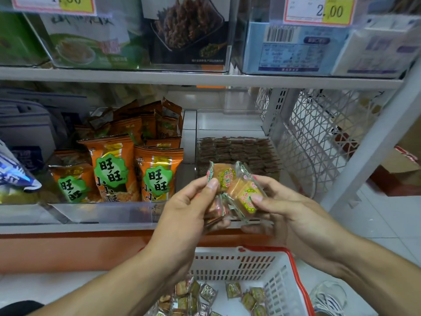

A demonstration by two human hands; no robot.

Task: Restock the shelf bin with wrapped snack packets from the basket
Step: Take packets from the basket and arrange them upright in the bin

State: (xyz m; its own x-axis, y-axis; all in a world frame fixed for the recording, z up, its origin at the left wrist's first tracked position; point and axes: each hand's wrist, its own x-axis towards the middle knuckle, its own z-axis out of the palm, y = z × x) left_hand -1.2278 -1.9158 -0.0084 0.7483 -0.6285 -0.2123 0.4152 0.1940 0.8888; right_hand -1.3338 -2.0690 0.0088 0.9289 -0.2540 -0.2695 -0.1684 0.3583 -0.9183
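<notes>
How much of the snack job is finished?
Done: the bin already holds rows of packets. In hand: the left hand and right hand grip a few wrapped snacks. Left: more packets wait in the basket.

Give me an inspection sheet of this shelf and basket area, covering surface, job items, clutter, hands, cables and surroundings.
Surface: white shelf with an orange front below.
Job's things: clear shelf bin, back rows filled; basket holds loose packets.
Clutter: orange snack bags in the neighbouring bin.
Hands: left hand pinches a wrapped packet and holds more beneath; right hand pinches another packet.
Cables: nothing seen.
Surroundings: price tags above, white mesh side panel, tiled floor.
</notes>
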